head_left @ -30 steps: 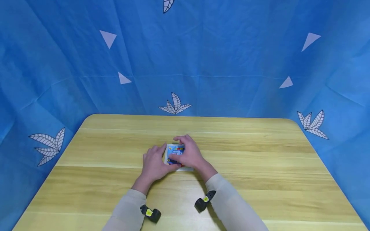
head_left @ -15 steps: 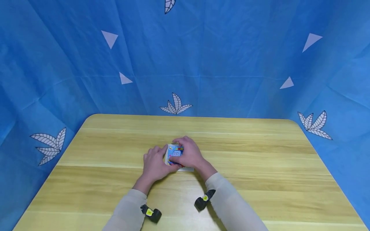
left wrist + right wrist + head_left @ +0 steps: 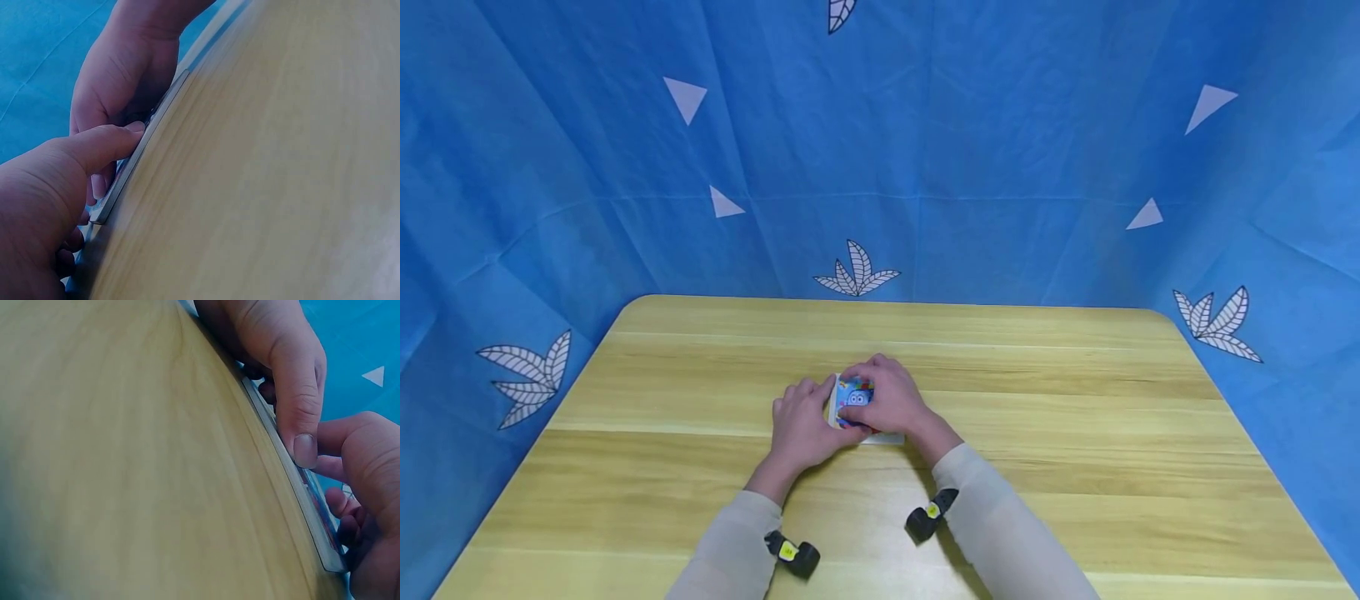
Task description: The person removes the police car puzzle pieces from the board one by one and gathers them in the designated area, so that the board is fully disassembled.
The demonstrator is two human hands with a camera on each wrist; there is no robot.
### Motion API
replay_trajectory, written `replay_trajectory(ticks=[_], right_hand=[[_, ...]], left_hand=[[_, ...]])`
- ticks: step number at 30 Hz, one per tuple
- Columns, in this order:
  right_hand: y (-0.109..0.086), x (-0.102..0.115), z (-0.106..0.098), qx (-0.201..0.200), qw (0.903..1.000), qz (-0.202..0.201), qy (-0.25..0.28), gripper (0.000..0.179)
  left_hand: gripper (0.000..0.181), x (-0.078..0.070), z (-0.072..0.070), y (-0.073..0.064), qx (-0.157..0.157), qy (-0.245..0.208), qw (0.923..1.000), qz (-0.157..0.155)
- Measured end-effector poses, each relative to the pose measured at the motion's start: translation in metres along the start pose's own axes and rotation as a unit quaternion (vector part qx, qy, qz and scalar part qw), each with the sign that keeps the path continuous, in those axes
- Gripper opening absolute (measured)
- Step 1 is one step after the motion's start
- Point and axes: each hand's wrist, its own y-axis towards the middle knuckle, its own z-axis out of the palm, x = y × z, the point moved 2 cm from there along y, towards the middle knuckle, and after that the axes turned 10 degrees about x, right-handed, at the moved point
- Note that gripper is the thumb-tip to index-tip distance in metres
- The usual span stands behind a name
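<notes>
Head view shows us a person's two bare hands at a small, flat, square board with a white margin and a blue cartoon print (image 3: 857, 398), which lies near the middle of a pale yellow wood-grain table (image 3: 1060, 433); set against the frame from one second ago, the right hand (image 3: 891, 398) has changed most: its forefinger then stuck out past the far edge, and now it bends lower, toward the far left part of the board; the left hand (image 3: 805, 425) has scarcely moved, nor has the board. We see the left hand gripping the board at its left side, thumb against the near edge, as both wrist views confirm; the right hand's fingers are curled over the board with the thumb on the print, but we cannot tell whether they pinch anything or merely rest there. As for writing, we can read none; the print shows a blue face with two round eyes beside bits of red and green; the two black wrist cameras (image 3: 803, 561) (image 3: 919, 525), on light grey sleeves (image 3: 1011, 533), carry yellow labels (image 3: 787, 551) whose marks are too small for us to make out; behind hangs a blue cloth backdrop (image 3: 1000, 108) with white triangles and leaf drawings.
</notes>
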Motion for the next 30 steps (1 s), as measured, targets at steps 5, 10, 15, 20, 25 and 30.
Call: replay_trajectory(ticks=[5, 10, 15, 20, 25, 30], right_hand=[[0.0005, 0.0001, -0.0014, 0.008, 0.9999, 0.002, 0.005, 0.049], [0.0011, -0.0003, -0.0033, 0.009, 0.9999, -0.004, 0.009, 0.047], [0.0028, -0.0004, -0.005, 0.023, 0.9997, -0.001, 0.007, 0.045], [0.0053, 0.0004, -0.0065, 0.041, 0.9991, -0.001, -0.005, 0.041], [0.0066, 0.0019, -0.0071, 0.047, 0.9989, -0.003, -0.008, 0.041], [0.007, 0.0021, -0.0063, 0.046, 0.9989, -0.006, -0.008, 0.041]], left_hand=[[0.107, -0.0003, -0.0004, -0.0004, 0.0, 0.0, 1.0, -0.002], [0.108, -0.0011, -0.0007, -0.001, -0.001, 0.001, 1.0, -0.002], [0.108, -0.0013, 0.0001, -0.0013, -0.001, 0.001, 1.0, -0.004], [0.107, -0.0018, 0.0001, -0.0016, -0.004, 0.002, 1.0, -0.002], [0.107, -0.0015, 0.0005, -0.0011, -0.004, 0.001, 1.0, -0.003], [0.108, -0.001, 0.0013, 0.0, -0.001, -0.001, 1.0, -0.006]])
